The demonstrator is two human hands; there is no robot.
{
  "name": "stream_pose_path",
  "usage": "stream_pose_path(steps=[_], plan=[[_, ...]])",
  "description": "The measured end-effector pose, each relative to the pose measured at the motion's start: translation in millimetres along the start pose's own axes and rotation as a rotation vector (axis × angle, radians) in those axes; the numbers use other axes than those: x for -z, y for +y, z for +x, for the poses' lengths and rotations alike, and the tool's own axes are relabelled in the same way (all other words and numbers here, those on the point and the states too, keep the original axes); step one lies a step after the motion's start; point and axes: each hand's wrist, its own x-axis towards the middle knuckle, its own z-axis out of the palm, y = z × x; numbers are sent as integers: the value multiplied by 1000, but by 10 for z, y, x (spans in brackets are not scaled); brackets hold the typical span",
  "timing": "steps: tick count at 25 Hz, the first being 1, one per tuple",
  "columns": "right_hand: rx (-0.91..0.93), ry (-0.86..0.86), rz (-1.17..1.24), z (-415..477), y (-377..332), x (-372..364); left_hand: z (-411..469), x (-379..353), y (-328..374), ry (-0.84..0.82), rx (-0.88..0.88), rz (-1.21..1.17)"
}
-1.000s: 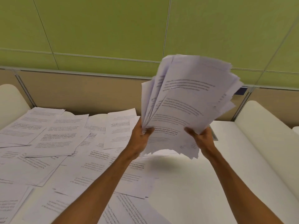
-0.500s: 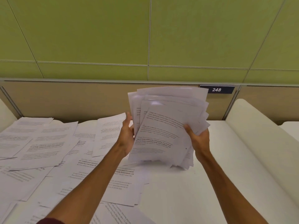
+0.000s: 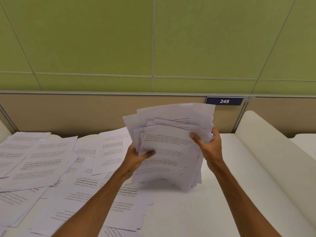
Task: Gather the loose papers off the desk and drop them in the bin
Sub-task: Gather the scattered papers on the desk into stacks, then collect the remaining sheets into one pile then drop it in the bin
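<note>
Head view: at centre frame both hands, left hand (image 3: 136,156) and right hand (image 3: 209,146), each have their grip clamped on an untidy stack of papers (image 3: 169,147) standing on the white counter (image 3: 213,211), while loose sheets (image 3: 44,161) cover the left.

A ragged stack of printed papers (image 3: 169,147) is held upright on the white tabletop (image 3: 213,211), gripped by the left hand (image 3: 136,155) and the right hand (image 3: 209,145). Loose sheets (image 3: 46,161) are spread at left, below a "248" plate (image 3: 224,101).
</note>
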Motion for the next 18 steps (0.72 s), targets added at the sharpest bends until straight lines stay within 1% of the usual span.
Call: stream_pose_path(steps=[2,4,5,6,7,8,9,10,11,12,13,14,15,16,17,18], plan=[[-4,4,-70,13,-38,19,16,-18,-18,-22,26,-37],[58,81,-178,8,-122,26,8,-31,-7,-39,38,-64],[169,161,-284,18,-184,25,7,-35,-3,-48,40,-82],[347,232,-426,31,-263,6,5,-38,-3,-56,39,-95],[573,263,-580,46,-388,-42,6,-36,1,-63,41,-97],[794,237,-712,56,-553,-127,11,-35,14,-71,44,-97],[960,163,-823,47,-707,-245,20,-30,26,-83,47,-97],[1052,63,-933,26,-842,-375,30,-26,34,-99,47,-99],[1057,-56,-1076,11,-936,-480,38,-17,39,-114,45,-98],[977,-172,-1233,-2,-991,-549,45,-5,40,-126,41,-93],[836,-269,-1365,-14,-1000,-568,49,8,39,-137,37,-88],[681,-320,-1443,-34,-980,-551,54,19,36,-149,31,-85],[559,-332,-1460,-40,-943,-520,61,26,33,-160,26,-79],[489,-331,-1433,-43,-917,-500,64,25,29,-168,23,-79],[465,-323,-1390,-54,-897,-488,62,19,25,-170,21,-77],[484,-309,-1352,-69,-875,-495,61,11,25,-163,15,-77]])
